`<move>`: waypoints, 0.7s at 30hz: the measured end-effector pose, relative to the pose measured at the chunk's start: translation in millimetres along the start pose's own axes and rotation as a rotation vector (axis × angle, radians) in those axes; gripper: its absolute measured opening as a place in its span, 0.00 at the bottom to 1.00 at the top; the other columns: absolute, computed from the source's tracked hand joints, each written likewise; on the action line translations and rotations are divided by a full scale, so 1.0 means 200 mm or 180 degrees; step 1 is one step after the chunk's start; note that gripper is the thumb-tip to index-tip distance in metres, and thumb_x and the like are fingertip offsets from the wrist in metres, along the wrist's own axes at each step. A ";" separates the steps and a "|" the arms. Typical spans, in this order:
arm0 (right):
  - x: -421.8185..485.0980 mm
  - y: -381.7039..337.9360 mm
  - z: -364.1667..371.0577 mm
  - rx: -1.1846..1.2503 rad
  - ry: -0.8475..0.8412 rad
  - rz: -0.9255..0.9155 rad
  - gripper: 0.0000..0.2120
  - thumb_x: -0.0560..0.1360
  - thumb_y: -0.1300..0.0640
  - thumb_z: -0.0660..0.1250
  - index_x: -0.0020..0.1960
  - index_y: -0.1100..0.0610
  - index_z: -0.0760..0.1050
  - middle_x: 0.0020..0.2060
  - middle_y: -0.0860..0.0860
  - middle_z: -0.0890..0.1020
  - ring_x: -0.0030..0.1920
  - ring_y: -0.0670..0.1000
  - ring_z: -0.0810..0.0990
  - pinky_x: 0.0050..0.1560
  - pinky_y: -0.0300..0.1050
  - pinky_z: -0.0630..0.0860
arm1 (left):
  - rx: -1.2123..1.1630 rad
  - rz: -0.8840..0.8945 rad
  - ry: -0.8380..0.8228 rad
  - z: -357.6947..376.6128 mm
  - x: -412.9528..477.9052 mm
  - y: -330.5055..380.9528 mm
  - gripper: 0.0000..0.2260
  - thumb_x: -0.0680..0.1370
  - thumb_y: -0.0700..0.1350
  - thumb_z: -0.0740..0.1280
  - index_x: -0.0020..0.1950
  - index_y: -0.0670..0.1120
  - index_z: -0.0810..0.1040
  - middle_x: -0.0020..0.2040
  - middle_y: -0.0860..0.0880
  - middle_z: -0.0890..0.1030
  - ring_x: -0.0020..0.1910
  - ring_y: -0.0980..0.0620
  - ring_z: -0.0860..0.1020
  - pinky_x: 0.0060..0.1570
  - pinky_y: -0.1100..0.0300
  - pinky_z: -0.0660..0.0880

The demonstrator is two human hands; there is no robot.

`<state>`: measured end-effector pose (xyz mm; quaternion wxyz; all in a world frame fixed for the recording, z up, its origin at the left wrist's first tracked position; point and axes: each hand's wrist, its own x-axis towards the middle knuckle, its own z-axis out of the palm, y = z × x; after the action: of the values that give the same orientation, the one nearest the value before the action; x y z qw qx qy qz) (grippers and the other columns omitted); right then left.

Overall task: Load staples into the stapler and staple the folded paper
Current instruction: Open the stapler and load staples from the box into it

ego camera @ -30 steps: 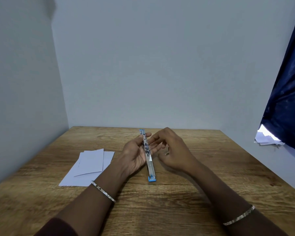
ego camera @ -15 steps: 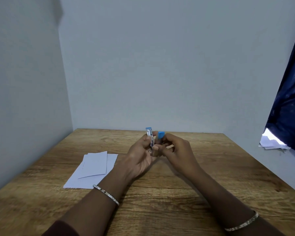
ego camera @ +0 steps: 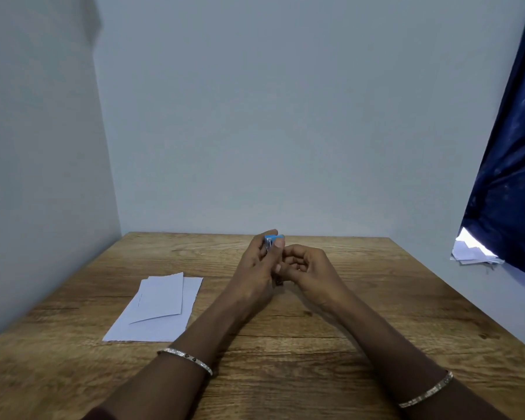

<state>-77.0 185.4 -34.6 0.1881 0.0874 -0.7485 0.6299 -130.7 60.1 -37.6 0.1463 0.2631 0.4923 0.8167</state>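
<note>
Centrally, just below mid-frame, the left hand [ego camera: 255, 268] is closed around the stapler [ego camera: 273, 239], which stands nearly upright above the wooden table [ego camera: 285, 374]. Only two parts of the tool show — a blue top end with a glint of metal just under it, emerging between the thumb and the fingertips, and a small dark tip poking out beneath the heel of the hand. Everything between is hidden by the palm and fingers, so whether the stapler is folded shut or hinged open cannot be told.

Right hand [ego camera: 308, 268]: curled, fingers bent inward, lying immediately to the right of the left hand and touching it at the fingers. Whether its fingertips actually pinch the stapler or anything else cannot be told; they are tucked out of sight.

Folded paper [ego camera: 161, 304]: white, flat on the table in the lower left of the frame, well apart from both hands. An upper folded layer sits askew over a wider sheet beneath.

Each forearm enters from the bottom edge and carries a thin metal bangle — left bangle [ego camera: 185, 359], right bangle [ego camera: 426, 393].

Background: pale walls meet in a corner at the upper left. A dark blue curtain [ego camera: 509, 177] hangs along the right edge, and a small heap of white papers [ego camera: 473, 253] shows at its lower hem.
</note>
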 end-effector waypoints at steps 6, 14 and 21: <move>0.01 0.00 -0.01 -0.0145 0.0049 -0.0088 0.14 0.66 0.47 0.77 0.51 0.49 0.86 0.42 0.53 0.87 0.46 0.51 0.84 0.51 0.51 0.81 | 0.0554 0.0467 -0.0002 0.00 -0.04 0.05 0.12 0.83 0.39 0.63 0.65 0.37 0.76 0.55 0.45 0.84 0.50 0.56 0.85 0.46 0.63 0.81; 0.02 0.00 -0.01 0.0068 -0.0041 -0.0073 0.08 0.73 0.61 0.76 0.52 0.55 0.86 0.42 0.52 0.88 0.45 0.49 0.86 0.45 0.41 0.81 | 0.0700 0.0644 0.0112 0.00 -0.04 0.05 0.08 0.82 0.40 0.65 0.60 0.42 0.80 0.53 0.47 0.86 0.50 0.56 0.86 0.45 0.64 0.81; 0.01 0.02 0.00 0.0002 0.0174 0.0215 0.10 0.78 0.56 0.73 0.59 0.55 0.80 0.47 0.57 0.84 0.42 0.52 0.86 0.40 0.48 0.82 | 0.1043 0.0530 0.0382 -0.05 0.00 0.04 0.13 0.82 0.48 0.66 0.65 0.47 0.78 0.55 0.49 0.86 0.55 0.52 0.85 0.53 0.58 0.82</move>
<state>-80.6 186.8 -37.3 0.1871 0.0449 -0.7454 0.6382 -135.9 49.3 -34.2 0.0038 0.2741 0.6030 0.7492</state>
